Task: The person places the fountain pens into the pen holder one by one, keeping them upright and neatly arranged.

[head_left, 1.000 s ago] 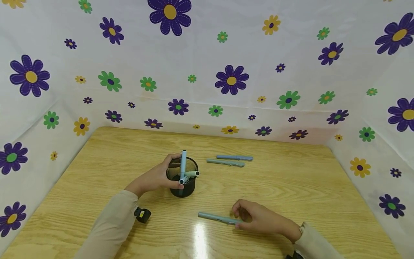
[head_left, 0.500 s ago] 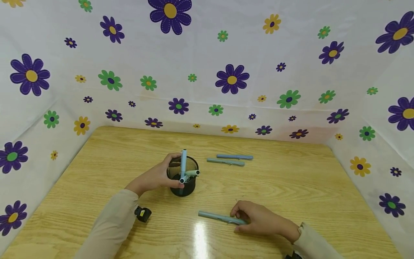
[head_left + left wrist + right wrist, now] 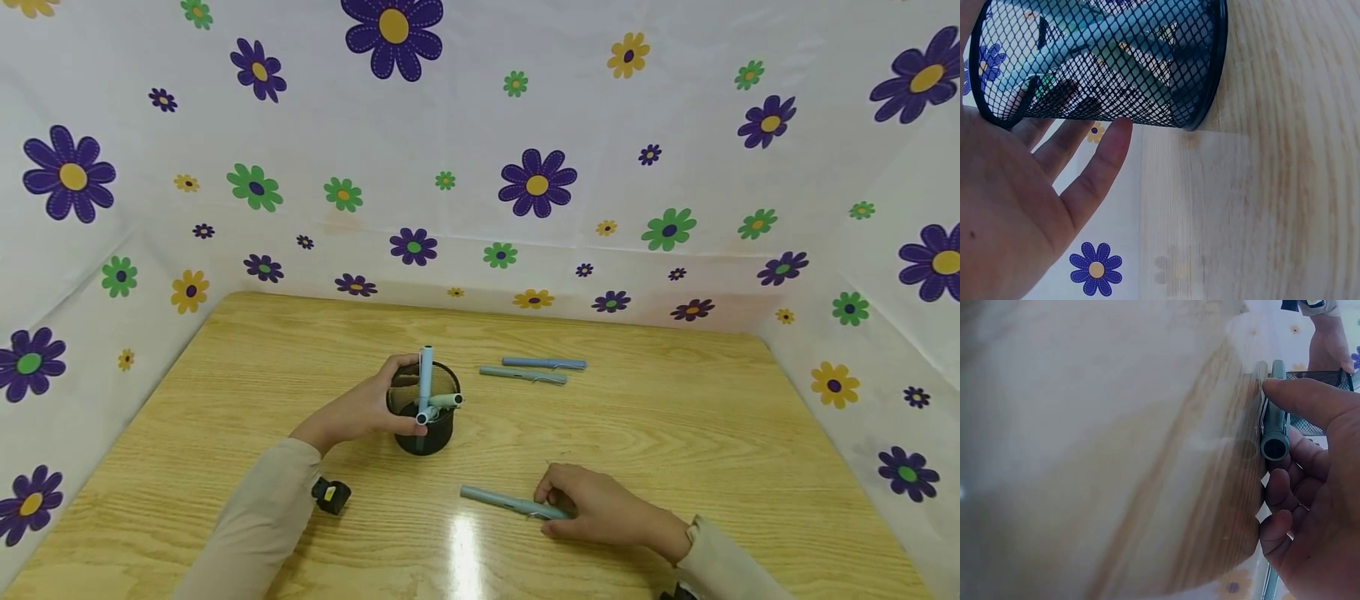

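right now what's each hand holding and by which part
The left hand grips the black mesh cup around its side; the right hand pinches the nearer grey-green pen at its clip end.

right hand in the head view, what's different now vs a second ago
The right hand has shifted slightly left over the nearest pen and now pinches its right end. Roughly unchanged: that pen's place, the left hand on the mesh holder, the far blue pen and green pen.
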The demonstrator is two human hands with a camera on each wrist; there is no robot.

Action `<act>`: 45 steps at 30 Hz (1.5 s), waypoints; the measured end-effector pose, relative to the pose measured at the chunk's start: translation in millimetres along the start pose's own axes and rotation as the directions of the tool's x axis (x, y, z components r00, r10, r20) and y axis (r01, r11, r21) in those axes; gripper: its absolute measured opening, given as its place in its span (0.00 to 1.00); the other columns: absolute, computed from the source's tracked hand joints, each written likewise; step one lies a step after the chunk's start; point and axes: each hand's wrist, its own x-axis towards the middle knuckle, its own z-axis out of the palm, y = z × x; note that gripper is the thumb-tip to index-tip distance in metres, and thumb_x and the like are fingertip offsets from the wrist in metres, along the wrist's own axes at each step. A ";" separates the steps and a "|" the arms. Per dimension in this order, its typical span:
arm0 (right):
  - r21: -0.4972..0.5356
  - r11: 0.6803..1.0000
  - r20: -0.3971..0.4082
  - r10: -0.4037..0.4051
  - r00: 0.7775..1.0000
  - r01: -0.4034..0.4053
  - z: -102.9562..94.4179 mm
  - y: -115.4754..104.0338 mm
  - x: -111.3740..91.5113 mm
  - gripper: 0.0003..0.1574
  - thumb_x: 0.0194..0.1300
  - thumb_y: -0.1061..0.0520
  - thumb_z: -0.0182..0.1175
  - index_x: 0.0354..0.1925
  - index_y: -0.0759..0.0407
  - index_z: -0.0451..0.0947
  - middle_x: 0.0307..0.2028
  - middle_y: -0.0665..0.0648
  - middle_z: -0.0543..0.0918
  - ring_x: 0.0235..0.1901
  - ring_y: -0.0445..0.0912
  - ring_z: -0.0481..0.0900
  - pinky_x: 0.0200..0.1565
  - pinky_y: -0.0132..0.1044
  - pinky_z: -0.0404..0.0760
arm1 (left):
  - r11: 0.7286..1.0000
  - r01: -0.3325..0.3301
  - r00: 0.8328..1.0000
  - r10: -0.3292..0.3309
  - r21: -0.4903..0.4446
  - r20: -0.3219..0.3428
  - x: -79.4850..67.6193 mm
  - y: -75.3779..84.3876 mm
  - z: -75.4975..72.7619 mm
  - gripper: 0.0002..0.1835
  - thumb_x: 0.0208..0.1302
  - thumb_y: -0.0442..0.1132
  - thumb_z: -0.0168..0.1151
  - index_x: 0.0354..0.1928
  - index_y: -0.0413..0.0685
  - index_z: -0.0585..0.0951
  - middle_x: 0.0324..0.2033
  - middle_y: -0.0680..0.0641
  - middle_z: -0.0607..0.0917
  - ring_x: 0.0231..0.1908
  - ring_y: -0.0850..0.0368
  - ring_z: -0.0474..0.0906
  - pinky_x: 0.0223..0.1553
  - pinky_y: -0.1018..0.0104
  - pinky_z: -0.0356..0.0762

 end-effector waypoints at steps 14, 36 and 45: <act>0.000 1.000 -0.027 0.004 1.000 -0.004 0.2 -1.2 1.7 0.10 0.64 0.47 0.63 0.41 0.44 0.73 0.36 0.38 0.75 0.35 0.28 0.70 0.37 0.27 0.76 | 1.000 0.004 1.000 -0.004 0.001 -0.006 -0.2 1.4 0.2 0.54 0.48 0.49 0.75 0.73 0.57 0.51 0.69 0.41 0.64 0.71 0.41 0.57 0.69 0.38 0.53; 0.158 0.987 -0.074 0.014 0.997 -0.002 -8.0 0.4 0.3 0.09 0.63 0.50 0.64 0.40 0.48 0.75 0.34 0.41 0.80 0.32 0.29 0.73 0.36 0.27 0.77 | 1.000 -0.015 1.000 0.015 0.002 -0.002 1.0 -1.3 0.7 0.54 0.49 0.50 0.75 0.73 0.55 0.51 0.69 0.40 0.65 0.71 0.40 0.57 0.68 0.38 0.53; 0.218 0.976 -0.113 0.032 0.993 -0.007 -19.7 -4.3 -0.2 0.07 0.64 0.53 0.64 0.39 0.49 0.75 0.33 0.45 0.80 0.29 0.31 0.73 0.32 0.29 0.77 | 1.000 -0.009 1.000 0.009 -0.003 0.001 1.6 -1.7 0.7 0.54 0.49 0.50 0.75 0.73 0.55 0.50 0.69 0.40 0.64 0.71 0.41 0.57 0.68 0.38 0.54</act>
